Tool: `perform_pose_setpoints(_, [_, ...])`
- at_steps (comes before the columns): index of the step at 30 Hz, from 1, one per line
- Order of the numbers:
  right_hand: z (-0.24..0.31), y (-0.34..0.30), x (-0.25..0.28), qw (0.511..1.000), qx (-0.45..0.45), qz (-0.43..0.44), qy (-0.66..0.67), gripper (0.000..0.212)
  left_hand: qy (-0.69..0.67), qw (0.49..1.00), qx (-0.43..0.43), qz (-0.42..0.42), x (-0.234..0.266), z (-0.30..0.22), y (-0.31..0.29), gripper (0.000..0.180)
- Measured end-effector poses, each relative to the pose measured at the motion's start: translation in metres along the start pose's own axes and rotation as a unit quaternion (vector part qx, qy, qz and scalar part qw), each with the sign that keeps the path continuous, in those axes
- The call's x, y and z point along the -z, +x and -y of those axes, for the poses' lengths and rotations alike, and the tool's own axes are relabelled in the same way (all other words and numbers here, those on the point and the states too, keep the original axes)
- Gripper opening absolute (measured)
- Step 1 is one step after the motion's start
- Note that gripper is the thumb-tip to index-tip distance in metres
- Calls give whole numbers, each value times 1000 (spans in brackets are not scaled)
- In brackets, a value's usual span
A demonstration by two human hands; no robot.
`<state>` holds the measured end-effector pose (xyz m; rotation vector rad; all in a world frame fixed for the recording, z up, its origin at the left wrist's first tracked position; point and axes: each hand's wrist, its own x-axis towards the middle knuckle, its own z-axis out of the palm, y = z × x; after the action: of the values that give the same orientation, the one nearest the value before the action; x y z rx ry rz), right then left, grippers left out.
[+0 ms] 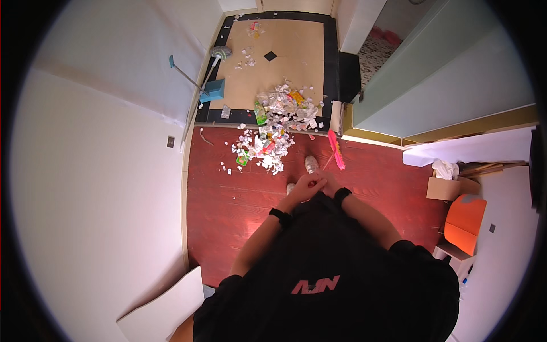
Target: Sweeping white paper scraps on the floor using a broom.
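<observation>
hands: both on pink broom (335, 149) | cardboard box (450, 187): white rags (445, 169)

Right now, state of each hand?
Left hand: closed on the broom handle.
Right hand: on the same handle, beside the left; grip cannot be told.

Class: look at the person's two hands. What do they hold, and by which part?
Both hands, left hand and right hand, grip the top of the handle of the pink broom.
</observation>
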<state>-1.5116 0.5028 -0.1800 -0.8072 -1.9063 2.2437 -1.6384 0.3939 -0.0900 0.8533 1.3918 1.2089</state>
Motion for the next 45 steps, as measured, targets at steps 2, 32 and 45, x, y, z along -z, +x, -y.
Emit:
perform_pose_setpoints(2, [-2, 6, -1, 998, 28, -14, -47, 19, 13, 1000, 14, 21, 7, 7, 6, 26])
perform_pose_setpoints(32, [150, 227, 66, 880, -287, 6, 379, 19, 91, 992, -74, -34, 97, -136, 192, 33])
perform_pose_setpoints(45, [84, 236, 69, 778, -355, -78, 513, 18, -1, 991, 44, -129, 87, -91, 210, 34])
